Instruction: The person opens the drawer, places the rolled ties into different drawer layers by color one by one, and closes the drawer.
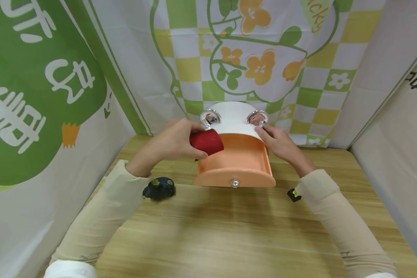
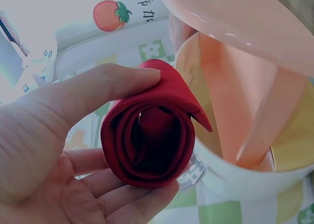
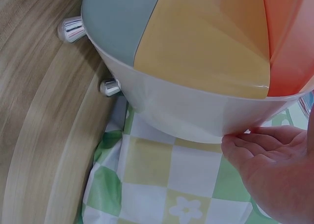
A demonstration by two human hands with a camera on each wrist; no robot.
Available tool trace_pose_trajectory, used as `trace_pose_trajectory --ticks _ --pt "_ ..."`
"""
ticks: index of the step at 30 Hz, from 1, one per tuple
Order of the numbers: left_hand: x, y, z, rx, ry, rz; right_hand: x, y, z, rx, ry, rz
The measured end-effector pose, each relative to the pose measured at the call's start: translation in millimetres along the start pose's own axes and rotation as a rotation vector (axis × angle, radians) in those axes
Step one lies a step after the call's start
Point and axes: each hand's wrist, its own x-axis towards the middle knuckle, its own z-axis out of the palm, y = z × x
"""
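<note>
My left hand (image 1: 175, 141) holds a rolled red cloth (image 1: 208, 141) over the left side of a pulled-out orange drawer (image 1: 235, 177). In the left wrist view, the thumb lies on top of the cloth roll (image 2: 152, 94) and the fingers support it from below; the roll's spiral end faces the camera. The drawer belongs to a white rounded cabinet (image 1: 229, 109) with two chrome-rimmed round eyes. At the cabinet's right side is my right hand (image 1: 281, 143), its thumb beside the right eye. Its extended fingers (image 3: 267, 140) touch the white wall in the right wrist view.
A dark turtle-like figure (image 1: 160, 189) with yellow markings lies on the wooden table (image 1: 208, 239), left of the drawer. Near the right sleeve lies a small black object (image 1: 294, 195) with a yellow patch. A printed curtain (image 1: 184, 46) hangs behind the cabinet.
</note>
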Motion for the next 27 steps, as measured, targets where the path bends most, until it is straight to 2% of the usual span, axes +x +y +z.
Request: trace_pose_trajectory --ticks 12,21,27 --pt "19.8 10.1 15.5 -0.054 -0.044 0.052 0.6 1.4 0.3 -0.015 0.016 -0.003" --pt "26.4 7.9 30.3 -0.045 -0.047 0.091 0.9 1.8 0.9 -0.015 0.016 0.001" --pt "29.4 4.3 38.3 -0.058 -0.079 0.097 1.4 0.2 1.6 -0.019 0.020 0.000"
